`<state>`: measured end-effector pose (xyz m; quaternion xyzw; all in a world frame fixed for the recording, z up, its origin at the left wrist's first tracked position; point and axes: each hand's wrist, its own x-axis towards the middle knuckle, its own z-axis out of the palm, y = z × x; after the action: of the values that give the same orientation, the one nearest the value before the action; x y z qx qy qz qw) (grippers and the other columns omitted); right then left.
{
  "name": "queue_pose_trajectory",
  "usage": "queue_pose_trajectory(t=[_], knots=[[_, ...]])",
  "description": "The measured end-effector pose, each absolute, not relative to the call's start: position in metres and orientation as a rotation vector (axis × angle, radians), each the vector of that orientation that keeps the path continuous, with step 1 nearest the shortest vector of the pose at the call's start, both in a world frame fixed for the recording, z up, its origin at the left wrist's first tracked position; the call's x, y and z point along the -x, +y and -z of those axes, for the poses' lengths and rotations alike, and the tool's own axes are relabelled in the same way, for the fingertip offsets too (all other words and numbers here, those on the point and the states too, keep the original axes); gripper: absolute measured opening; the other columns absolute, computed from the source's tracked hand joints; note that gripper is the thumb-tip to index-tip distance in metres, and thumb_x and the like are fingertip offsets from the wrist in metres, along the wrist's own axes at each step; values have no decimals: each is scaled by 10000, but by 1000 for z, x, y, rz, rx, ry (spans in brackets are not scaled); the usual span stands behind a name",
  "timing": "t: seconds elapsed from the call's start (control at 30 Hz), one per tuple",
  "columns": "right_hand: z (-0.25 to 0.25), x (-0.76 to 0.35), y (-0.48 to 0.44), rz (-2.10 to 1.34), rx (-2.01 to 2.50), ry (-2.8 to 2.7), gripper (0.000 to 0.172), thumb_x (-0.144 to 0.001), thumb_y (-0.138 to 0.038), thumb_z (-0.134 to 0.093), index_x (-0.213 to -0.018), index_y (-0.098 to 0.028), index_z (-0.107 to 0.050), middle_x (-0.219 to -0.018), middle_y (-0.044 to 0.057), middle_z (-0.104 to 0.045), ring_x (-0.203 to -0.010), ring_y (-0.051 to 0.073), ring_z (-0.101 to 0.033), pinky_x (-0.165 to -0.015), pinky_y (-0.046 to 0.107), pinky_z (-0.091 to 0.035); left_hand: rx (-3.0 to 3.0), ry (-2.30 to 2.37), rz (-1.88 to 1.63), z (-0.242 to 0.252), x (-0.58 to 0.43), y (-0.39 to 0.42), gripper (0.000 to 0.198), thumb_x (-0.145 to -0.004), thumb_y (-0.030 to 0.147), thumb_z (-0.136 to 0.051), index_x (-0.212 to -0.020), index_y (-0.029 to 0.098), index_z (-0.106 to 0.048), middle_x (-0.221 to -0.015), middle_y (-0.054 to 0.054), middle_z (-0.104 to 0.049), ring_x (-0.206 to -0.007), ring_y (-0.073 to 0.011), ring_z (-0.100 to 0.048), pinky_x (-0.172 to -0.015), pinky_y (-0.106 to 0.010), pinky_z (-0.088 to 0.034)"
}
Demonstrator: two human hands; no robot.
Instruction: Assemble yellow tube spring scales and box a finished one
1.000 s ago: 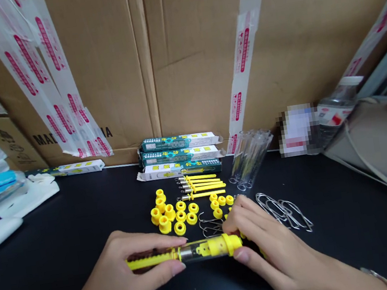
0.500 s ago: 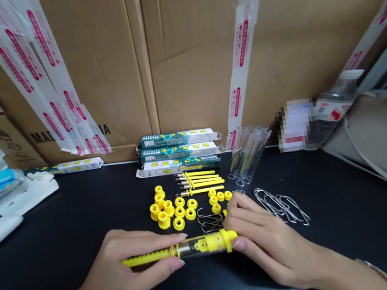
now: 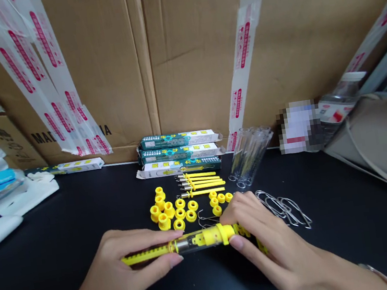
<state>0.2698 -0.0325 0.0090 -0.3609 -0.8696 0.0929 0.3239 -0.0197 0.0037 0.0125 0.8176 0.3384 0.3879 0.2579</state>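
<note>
A clear tubular spring scale (image 3: 190, 243) with yellow parts inside lies sideways between my hands, above the black table. My left hand (image 3: 124, 266) grips its left part between thumb and fingers. At the other end, my right hand (image 3: 269, 240) has its thumb and bent fingers on the yellow end cap (image 3: 225, 233). Some yellow pieces (image 3: 242, 230) show partly under my right hand. Just beyond the tube lie thin wire hooks (image 3: 208, 219), partly covered. Yellow caps (image 3: 163, 221) and yellow rings (image 3: 181, 213) are grouped farther back.
Yellow rods with metal springs (image 3: 201, 182) lie before stacked small boxes (image 3: 180, 153). Clear tubes (image 3: 251, 155) and large wire loops (image 3: 283, 208) are on the right. A bottle (image 3: 340, 103) and grey bag (image 3: 382, 146) stand far right. Cardboard (image 3: 193, 91) walls the back.
The capped right end of the spring scale has tilted slightly upward. My right hand has shifted a little, and more yellow pieces show beneath it. My left hand keeps its hold.
</note>
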Motion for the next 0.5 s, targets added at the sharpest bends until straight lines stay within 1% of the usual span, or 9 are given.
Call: queue_pose_trajectory(t=[0.13, 0.27, 0.33, 0.5], knots=[[-10, -269, -31, -161, 875, -2263, 94, -1037, -170, -480, -1034, -190, -573, -856, 44, -638, -773, 209, -537, -733, 377, -425, -2246, 916, -1046, -13, 18, 4, 323, -772, 200, -882, -1052, 358, -846, -811, 63, -852, -514, -114, -747, -642, -164, -640], [-5, -266, -33, -165, 925, -2108, 128, -1064, -199, -526, -1178, -212, -582, -971, 48, -723, -829, 184, -668, -751, 310, -517, -2200, 945, -1065, -11, 19, 6, 281, -789, 221, -868, -1034, 357, -850, -884, 61, -859, -646, -147, -809, -650, -144, -632], [-3, -264, -34, -201, 958, -2041, 166, -1052, -195, -573, -1212, -232, -595, -1010, 39, -750, -860, 168, -721, -758, 258, -554, -2172, 969, -1045, -9, 20, 7, 250, -803, 240, -854, -1029, 346, -854, -902, 52, -859, -676, -164, -819, -616, -142, -626], [-2, -260, -35, -308, 965, -1928, 172, -981, -183, -695, -1134, -262, -688, -985, 3, -801, -832, 163, -767, -765, 220, -601, -2156, 1000, -1016, -9, 19, 7, 219, -811, 267, -843, -1021, 326, -858, -907, 32, -859, -694, -191, -826, -621, -172, -642]])
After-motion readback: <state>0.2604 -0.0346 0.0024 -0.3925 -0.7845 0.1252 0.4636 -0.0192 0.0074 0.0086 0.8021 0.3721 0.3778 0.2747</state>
